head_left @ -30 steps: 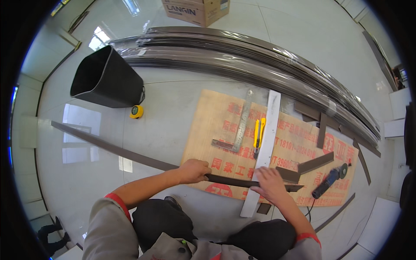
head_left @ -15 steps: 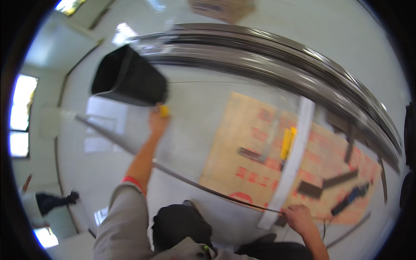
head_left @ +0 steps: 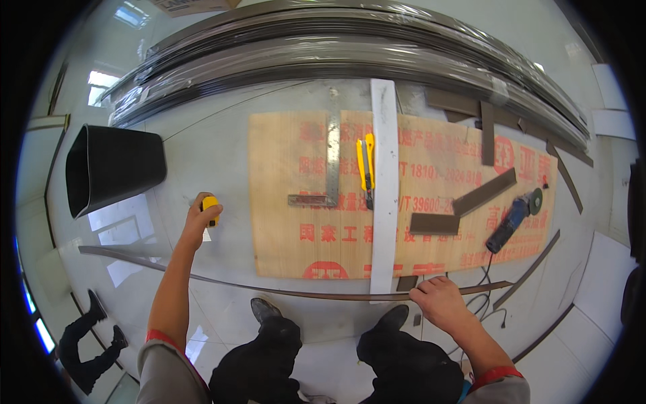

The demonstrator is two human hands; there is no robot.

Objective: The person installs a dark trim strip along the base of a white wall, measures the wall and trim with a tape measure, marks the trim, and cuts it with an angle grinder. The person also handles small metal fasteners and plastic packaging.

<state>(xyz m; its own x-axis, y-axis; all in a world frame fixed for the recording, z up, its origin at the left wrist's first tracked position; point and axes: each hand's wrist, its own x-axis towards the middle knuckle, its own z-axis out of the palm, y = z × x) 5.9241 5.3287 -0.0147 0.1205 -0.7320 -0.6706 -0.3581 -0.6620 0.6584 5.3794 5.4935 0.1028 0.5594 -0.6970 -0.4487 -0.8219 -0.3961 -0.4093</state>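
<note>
My left hand (head_left: pixel 194 221) is closed around a yellow tape measure (head_left: pixel 212 211), held out to the left of the wooden board (head_left: pixel 279 236). A long thin brown strip (head_left: pixel 323 294) runs along the near side of the board, and my right hand (head_left: pixel 441 303) grips it toward its right end. On the board lie a yellow utility knife (head_left: pixel 365 161), a metal try square (head_left: pixel 333 161) and a white flat bar (head_left: pixel 383 195) set crosswise. An angle grinder (head_left: pixel 511 222) with a cord rests at the board's right side, beside short brown offcuts (head_left: pixel 435 223).
Long plastic-wrapped brown profiles (head_left: pixel 303 57) stretch across the far side. A black bin (head_left: pixel 124 165) lies on its side at the left. More brown pieces (head_left: pixel 487 131) are scattered at the right. Another person's legs (head_left: pixel 81 350) show at the lower left.
The view has swung, bringing the board toward the middle and the bin farther left. My left hand has moved away from the bin with the tape measure. My right hand still grips the strip.
</note>
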